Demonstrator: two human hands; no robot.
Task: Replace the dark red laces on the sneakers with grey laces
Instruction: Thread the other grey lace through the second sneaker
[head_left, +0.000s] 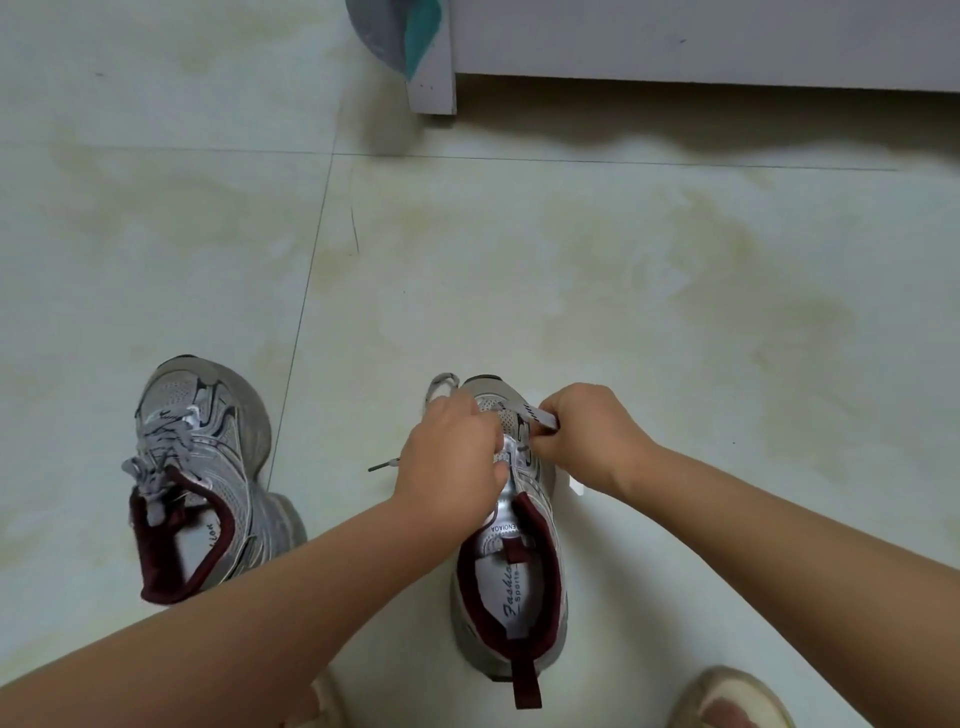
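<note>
Two silver-grey sneakers with dark red linings stand on the floor. The left sneaker (197, 478) is laced with a grey lace. Both my hands work over the front eyelets of the right sneaker (511, 561). My right hand (587, 434) pinches a flat grey lace (537, 413) drawn across the toe. My left hand (452, 452) curls over the sneaker's left eyelets and grips the lace there. A loop of lace (441, 384) shows past its knuckles, and a dark-tipped lace end (384, 464) lies on the floor to its left.
The floor is pale glossy tile (519, 270). A white cabinet (675, 47) stands at the far edge, with a grey and teal object (400, 31) beside its leg. Two slippered feet (732, 701) show at the bottom edge.
</note>
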